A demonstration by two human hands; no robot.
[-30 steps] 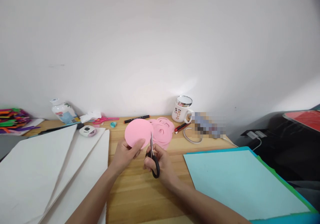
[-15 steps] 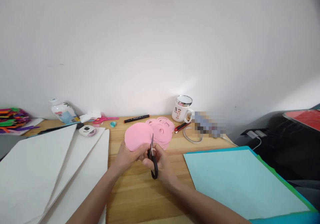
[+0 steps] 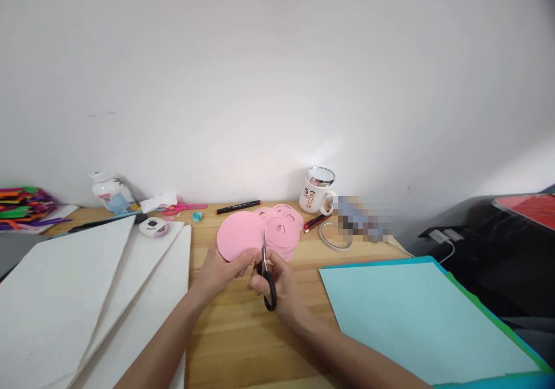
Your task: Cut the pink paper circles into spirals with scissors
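A round pink paper disc (image 3: 240,234) is pinched at its lower edge by my left hand (image 3: 223,270), thumb on top. My right hand (image 3: 277,279) grips black-handled scissors (image 3: 269,288), their blades pointing away from me along the disc's right edge. Some of the fingers behind the scissors are hidden. Just beyond the blades, a pile of pink paper pieces (image 3: 284,230) with curved cuts lies on the wooden table (image 3: 251,343), partly covered by the disc.
White sheets (image 3: 65,296) cover the left side, with a correction tape (image 3: 152,227) on them. Light blue sheets (image 3: 416,314) lie at right. Along the wall stand a white bottle (image 3: 113,193) and a mug (image 3: 315,191), with a black marker (image 3: 238,207) and pink scissors (image 3: 184,208) between.
The scissors have tilted slightly and shifted a little to the right along the disc's edge. My left hand keeps its hold. The whole view has shifted very slightly.
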